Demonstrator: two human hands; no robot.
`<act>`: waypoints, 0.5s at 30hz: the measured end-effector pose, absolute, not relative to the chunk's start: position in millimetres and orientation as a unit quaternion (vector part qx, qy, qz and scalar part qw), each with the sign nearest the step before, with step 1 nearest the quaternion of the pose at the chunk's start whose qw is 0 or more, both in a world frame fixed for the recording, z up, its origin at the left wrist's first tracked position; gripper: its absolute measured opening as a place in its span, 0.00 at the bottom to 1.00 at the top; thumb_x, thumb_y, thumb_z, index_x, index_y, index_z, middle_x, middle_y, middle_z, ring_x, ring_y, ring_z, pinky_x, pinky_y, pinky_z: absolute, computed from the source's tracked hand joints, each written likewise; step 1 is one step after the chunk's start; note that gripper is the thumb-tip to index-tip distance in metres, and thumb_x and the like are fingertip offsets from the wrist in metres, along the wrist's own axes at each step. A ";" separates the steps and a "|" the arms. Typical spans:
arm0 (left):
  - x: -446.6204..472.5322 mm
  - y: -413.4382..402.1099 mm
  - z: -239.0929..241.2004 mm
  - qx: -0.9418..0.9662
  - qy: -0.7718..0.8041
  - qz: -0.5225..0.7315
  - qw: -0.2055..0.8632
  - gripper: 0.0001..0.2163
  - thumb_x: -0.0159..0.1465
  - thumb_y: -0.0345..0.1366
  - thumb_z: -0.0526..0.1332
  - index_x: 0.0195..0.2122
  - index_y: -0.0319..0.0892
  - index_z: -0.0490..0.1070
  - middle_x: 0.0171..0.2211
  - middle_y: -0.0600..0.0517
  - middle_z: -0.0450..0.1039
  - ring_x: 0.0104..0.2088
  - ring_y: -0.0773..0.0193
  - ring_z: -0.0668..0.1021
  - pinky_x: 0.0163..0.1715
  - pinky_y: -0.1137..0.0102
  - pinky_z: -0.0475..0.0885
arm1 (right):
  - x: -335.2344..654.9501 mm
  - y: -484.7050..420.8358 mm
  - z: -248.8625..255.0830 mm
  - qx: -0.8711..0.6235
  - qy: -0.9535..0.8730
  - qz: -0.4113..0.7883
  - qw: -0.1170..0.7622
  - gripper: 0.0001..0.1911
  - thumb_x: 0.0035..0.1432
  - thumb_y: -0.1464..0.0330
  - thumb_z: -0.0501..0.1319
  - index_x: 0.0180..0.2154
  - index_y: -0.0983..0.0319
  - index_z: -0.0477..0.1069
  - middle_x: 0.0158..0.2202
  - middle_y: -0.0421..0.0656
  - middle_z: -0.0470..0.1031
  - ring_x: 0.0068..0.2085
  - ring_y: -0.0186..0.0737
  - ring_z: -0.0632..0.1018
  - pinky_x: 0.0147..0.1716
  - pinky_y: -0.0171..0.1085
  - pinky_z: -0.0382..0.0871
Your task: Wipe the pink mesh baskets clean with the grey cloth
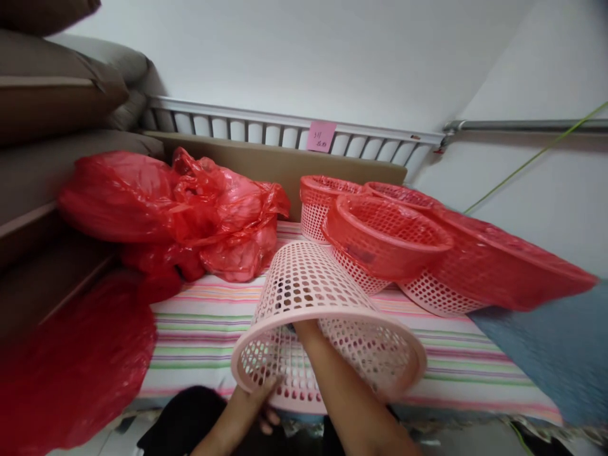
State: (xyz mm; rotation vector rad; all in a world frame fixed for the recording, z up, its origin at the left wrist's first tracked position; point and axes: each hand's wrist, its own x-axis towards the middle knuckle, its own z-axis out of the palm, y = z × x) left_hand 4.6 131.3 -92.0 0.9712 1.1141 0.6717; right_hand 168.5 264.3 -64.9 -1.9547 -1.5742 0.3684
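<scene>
A pale pink perforated plastic wastebasket [304,278] lies tilted on its side at the front of the striped cloth, its mouth facing me. My left hand [259,402] grips the lower left of its rim, thumb inside and fingers underneath. My right arm reaches in through the mouth; my right hand [303,327] is inside the basket, mostly hidden behind the lattice wall, so its fingers cannot be made out. Behind and to the right stand several similar wastebaskets [365,275] with red plastic bags [389,231] drawn over their rims.
Crumpled red plastic bags [209,209] pile up at the back left, and another red bag [80,367] hangs at the front left. Brown cushions [52,107] are stacked on the left. The striped cloth [204,329] ends near my body. A white radiator [247,130] bears a pink note [322,136].
</scene>
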 end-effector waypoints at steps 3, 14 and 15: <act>8.8 133.2 -98.9 0.410 0.521 0.318 0.678 0.33 0.51 0.63 0.58 0.41 0.36 0.69 0.18 0.48 0.77 0.15 0.61 0.77 0.14 0.72 0.71 | 155.7 242.9 -57.5 -0.754 -0.588 0.123 0.264 0.19 0.58 0.66 0.52 0.50 0.62 0.68 0.47 0.51 0.73 0.49 0.50 0.73 0.48 0.47 0.65; -1.9 141.0 -94.3 0.465 0.465 0.465 0.593 0.28 0.55 0.55 0.60 0.47 0.36 0.72 0.48 0.42 0.77 0.55 0.48 0.73 0.58 0.57 0.63 | 128.7 99.6 -84.7 -0.685 -0.707 0.084 0.153 0.26 0.47 0.72 0.55 0.51 0.58 0.65 0.51 0.48 0.70 0.50 0.49 0.72 0.49 0.44 0.64; -1.8 141.3 -93.2 0.466 0.471 0.460 0.591 0.28 0.55 0.55 0.61 0.48 0.36 0.72 0.47 0.42 0.78 0.52 0.47 0.75 0.55 0.57 0.66 | 131.7 104.4 -81.0 -0.687 -0.707 0.081 0.147 0.24 0.47 0.71 0.55 0.50 0.58 0.66 0.49 0.47 0.71 0.49 0.49 0.72 0.48 0.44 0.65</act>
